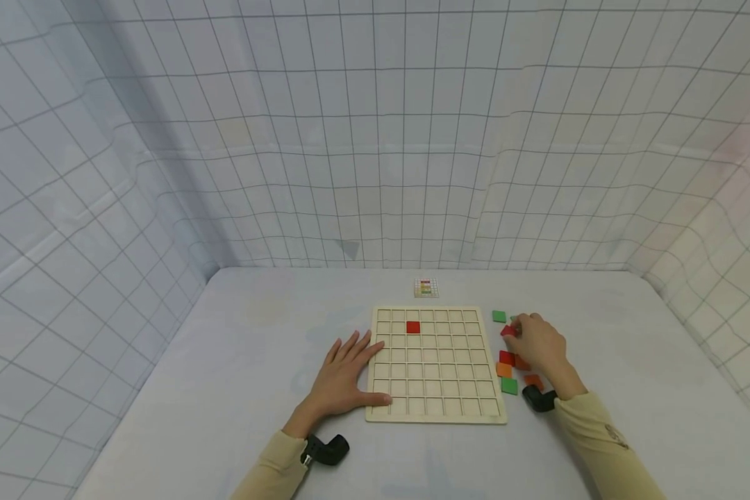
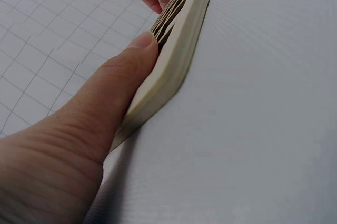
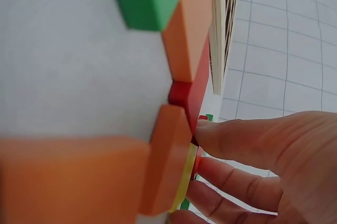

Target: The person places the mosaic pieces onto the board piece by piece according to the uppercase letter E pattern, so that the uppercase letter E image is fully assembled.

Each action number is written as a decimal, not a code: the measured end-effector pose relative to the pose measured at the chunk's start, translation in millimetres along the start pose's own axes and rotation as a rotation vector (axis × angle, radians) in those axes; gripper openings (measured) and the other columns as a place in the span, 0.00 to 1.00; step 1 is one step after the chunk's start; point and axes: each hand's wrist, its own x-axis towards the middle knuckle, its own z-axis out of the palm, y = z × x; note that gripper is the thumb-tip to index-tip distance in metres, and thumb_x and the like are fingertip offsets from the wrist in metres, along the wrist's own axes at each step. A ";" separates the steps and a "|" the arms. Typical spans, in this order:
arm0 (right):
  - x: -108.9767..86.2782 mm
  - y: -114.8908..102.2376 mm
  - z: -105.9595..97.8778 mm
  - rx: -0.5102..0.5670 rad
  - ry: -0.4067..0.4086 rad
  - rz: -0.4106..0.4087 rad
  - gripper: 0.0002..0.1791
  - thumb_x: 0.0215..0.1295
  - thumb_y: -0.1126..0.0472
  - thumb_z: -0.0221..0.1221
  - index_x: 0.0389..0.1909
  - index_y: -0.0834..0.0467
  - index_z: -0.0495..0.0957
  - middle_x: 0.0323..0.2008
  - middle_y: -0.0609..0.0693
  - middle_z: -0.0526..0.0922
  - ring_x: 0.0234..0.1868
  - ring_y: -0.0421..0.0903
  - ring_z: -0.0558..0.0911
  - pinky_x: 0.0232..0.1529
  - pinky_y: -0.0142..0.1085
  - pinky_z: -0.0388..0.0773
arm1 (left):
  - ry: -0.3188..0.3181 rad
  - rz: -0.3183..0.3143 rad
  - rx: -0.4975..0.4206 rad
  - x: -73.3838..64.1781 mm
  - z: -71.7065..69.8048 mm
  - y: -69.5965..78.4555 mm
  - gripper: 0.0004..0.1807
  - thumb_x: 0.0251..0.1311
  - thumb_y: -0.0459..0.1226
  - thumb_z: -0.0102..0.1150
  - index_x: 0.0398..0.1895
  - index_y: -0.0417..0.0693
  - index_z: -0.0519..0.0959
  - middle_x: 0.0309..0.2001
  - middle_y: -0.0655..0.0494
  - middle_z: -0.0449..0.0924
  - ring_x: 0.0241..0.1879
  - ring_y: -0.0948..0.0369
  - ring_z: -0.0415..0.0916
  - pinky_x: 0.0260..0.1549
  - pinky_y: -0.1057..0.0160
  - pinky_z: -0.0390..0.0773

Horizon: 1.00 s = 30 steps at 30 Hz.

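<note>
A cream wooden grid board (image 1: 437, 419) lies flat, with one red square tile (image 1: 413, 327) in a cell of its second row. My left hand (image 1: 342, 385) rests at the board's left edge, fingers spread, the thumb (image 2: 118, 77) lying over the near left part of its rim. Beyond the board's right side, my right hand (image 1: 540, 345) pinches a loose red tile (image 1: 508, 331) between thumb and fingers; the hand partly covers it. Around that hand lie a green tile (image 1: 498, 316), another red tile (image 1: 506, 357) and an orange tile (image 1: 503, 370).
A small card with a coloured grid pattern (image 1: 426, 287) lies behind the board. More loose tiles are near the right wrist, among them a green tile (image 1: 509, 386), a dark orange tile (image 1: 534, 382) and a yellow tile (image 3: 184, 179). White grid-lined sheeting (image 1: 375, 173) surrounds the table.
</note>
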 end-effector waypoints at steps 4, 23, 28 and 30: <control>-2.0 -0.9 -0.5 0.019 -0.013 0.002 0.18 0.60 0.59 0.62 0.44 0.68 0.76 0.35 0.58 0.75 0.31 0.51 0.75 0.26 0.41 0.73 | 0.015 0.010 -0.004 -0.3 0.8 -1.0 0.54 0.43 0.72 0.56 0.72 0.57 0.59 0.74 0.53 0.48 0.73 0.54 0.39 0.67 0.47 0.36; -6.1 2.4 1.2 0.097 0.003 -0.029 0.14 0.57 0.61 0.64 0.41 0.62 0.73 0.38 0.58 0.79 0.35 0.52 0.78 0.27 0.41 0.74 | -0.004 0.004 0.009 0.8 1.6 -2.4 0.54 0.43 0.73 0.56 0.73 0.58 0.57 0.74 0.55 0.46 0.73 0.55 0.37 0.67 0.48 0.36; -8.3 0.1 0.4 0.122 0.034 -0.027 0.09 0.59 0.62 0.62 0.38 0.59 0.74 0.38 0.58 0.81 0.26 0.47 0.75 0.19 0.35 0.69 | -0.005 0.004 0.006 0.7 1.4 -2.3 0.54 0.43 0.72 0.56 0.73 0.59 0.57 0.74 0.55 0.46 0.73 0.55 0.37 0.67 0.48 0.36; -9.1 -0.8 0.3 0.125 0.043 -0.032 0.08 0.59 0.62 0.61 0.37 0.58 0.74 0.37 0.57 0.81 0.22 0.45 0.73 0.17 0.35 0.68 | -0.003 0.006 0.005 0.8 1.5 -2.5 0.54 0.43 0.72 0.56 0.73 0.58 0.57 0.74 0.55 0.46 0.73 0.55 0.37 0.67 0.48 0.36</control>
